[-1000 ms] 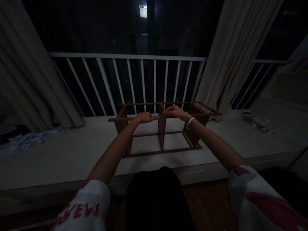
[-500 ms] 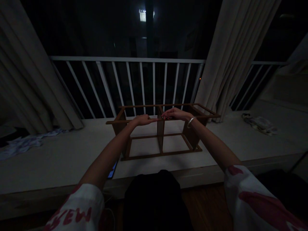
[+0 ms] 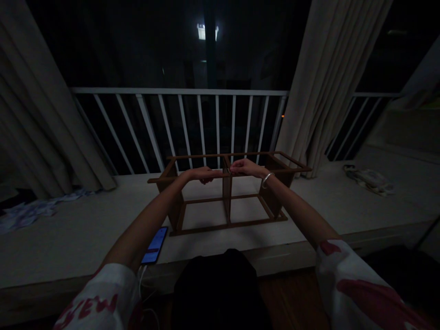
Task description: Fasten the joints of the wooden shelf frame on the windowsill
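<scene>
While the rack (image 3: 227, 196) lies on its side on the ledge (image 3: 103, 215), left hand (image 3: 205, 174) stretches along its near upper rail (image 3: 288, 171), grip can't tell; right hand (image 3: 244, 168) is bunched narrow by the middle board (image 3: 227, 208), too dark to tell if pinching anything. Looks wooden: probably stiff, fairly light, not very slippery, thin rails maybe weak at joints. Best hold: rails, close to boards.

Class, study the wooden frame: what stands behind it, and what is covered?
Behind the wooden frame stands a white railing; a pale curtain hangs behind the frame's right end. The frame, left hand and right hand hide parts of that background.
</scene>
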`<control>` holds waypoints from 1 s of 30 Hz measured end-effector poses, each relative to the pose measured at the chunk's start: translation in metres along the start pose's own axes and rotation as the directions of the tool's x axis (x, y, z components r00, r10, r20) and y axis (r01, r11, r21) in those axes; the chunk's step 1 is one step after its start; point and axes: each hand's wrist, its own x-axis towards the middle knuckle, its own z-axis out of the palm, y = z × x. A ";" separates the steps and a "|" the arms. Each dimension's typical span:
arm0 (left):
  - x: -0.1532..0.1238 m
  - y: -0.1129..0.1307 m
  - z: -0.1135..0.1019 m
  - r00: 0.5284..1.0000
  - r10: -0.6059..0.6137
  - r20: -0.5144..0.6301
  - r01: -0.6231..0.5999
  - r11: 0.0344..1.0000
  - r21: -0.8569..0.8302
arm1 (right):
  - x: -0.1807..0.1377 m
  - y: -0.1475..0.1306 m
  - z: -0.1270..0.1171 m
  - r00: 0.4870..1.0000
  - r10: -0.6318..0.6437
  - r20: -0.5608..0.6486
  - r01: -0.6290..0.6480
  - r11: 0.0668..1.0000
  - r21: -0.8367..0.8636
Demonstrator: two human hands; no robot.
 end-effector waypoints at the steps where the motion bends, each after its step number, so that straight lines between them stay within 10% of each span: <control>1: -0.001 0.001 -0.003 1.000 0.015 -0.004 -0.015 0.999 -0.041 | 0.001 0.000 0.001 1.000 -0.008 -0.005 0.008 1.000 -0.011; 11: 0.016 0.004 -0.015 0.964 0.210 -0.162 -0.259 0.879 -0.401 | 0.011 0.003 0.000 1.000 0.002 0.003 -0.002 0.999 -0.045; 30: 0.041 0.014 -0.006 0.958 0.276 -0.076 -0.275 0.812 -0.515 | 0.015 0.008 -0.004 1.000 -0.022 0.017 0.022 1.000 -0.002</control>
